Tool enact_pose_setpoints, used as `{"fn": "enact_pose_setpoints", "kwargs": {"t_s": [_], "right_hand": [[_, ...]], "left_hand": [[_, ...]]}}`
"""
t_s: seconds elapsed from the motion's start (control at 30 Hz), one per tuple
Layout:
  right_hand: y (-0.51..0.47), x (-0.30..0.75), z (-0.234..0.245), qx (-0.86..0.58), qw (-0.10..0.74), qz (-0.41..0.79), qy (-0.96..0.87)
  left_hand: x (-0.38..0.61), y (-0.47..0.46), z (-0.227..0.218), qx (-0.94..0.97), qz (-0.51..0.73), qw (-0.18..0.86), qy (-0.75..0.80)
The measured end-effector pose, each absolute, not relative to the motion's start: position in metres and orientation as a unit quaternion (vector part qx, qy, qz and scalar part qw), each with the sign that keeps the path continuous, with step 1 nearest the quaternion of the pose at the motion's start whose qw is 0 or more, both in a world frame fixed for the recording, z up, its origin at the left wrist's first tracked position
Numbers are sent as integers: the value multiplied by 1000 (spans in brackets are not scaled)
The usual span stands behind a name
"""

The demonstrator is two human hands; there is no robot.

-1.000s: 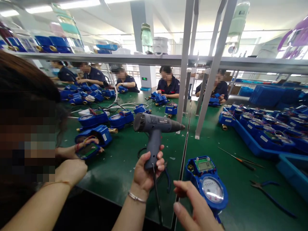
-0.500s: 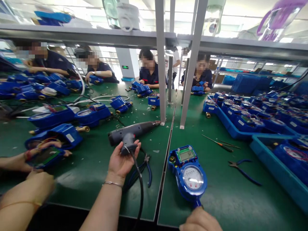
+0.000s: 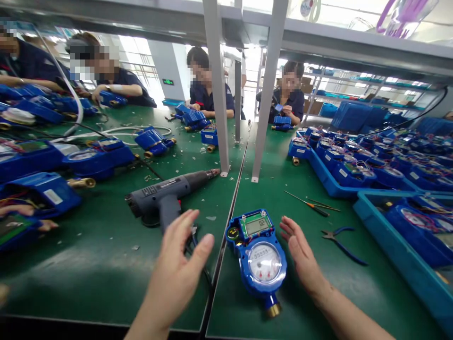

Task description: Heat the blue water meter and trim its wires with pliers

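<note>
My left hand [image 3: 179,264]: it covers the lower end of the heat gun [image 3: 166,196] handle and a part of its black cable, so I cannot see where the cable goes.
My right hand [image 3: 300,257]: the forearm is cut by the bottom edge.
Water meter [image 3: 260,257]: the digits on the small screen and on the dial are too small to read.
Blue tray [image 3: 396,245]: the right edge cuts it.
Meter at far left [image 3: 21,226]: cut by the left edge; a co-worker's fingers [image 3: 14,210] partly cover it.
Faces of co-workers: blurred.
Shelf [image 3: 318,42] above: items on it are cut by the top edge.
</note>
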State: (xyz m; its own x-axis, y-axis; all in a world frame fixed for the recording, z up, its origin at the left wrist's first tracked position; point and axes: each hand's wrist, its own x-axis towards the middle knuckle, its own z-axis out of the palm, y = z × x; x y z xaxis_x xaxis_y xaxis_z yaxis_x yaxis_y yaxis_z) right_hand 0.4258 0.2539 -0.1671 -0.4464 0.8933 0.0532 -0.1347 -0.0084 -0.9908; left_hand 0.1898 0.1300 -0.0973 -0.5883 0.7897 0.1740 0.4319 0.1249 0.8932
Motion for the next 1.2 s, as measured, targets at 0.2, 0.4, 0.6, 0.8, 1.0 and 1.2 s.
{"fn": "enact_pose_setpoints", "kwargs": {"t_s": [0.2, 0.4, 0.6, 0.8, 1.0, 1.2], "right_hand": [[248, 391, -162, -227, 358, 775, -470], [246, 449, -157, -242, 298, 697, -605], [258, 479, -136, -223, 220, 636, -705], [251, 468, -141, -235, 251, 737, -582], [269, 470, -146, -223, 239, 704, -631], [275, 473, -142, -198, 278, 706, -621]], "left_hand": [[254, 168, -116, 494, 450, 240, 704], [253, 161, -110, 559, 378, 325, 662], [260, 156, -103, 635, 283, 331, 638], [278, 157, -117, 594, 338, 305, 663], [275, 176, -120, 604, 339, 255, 675], [272, 184, -125, 655, 313, 227, 649]]}}
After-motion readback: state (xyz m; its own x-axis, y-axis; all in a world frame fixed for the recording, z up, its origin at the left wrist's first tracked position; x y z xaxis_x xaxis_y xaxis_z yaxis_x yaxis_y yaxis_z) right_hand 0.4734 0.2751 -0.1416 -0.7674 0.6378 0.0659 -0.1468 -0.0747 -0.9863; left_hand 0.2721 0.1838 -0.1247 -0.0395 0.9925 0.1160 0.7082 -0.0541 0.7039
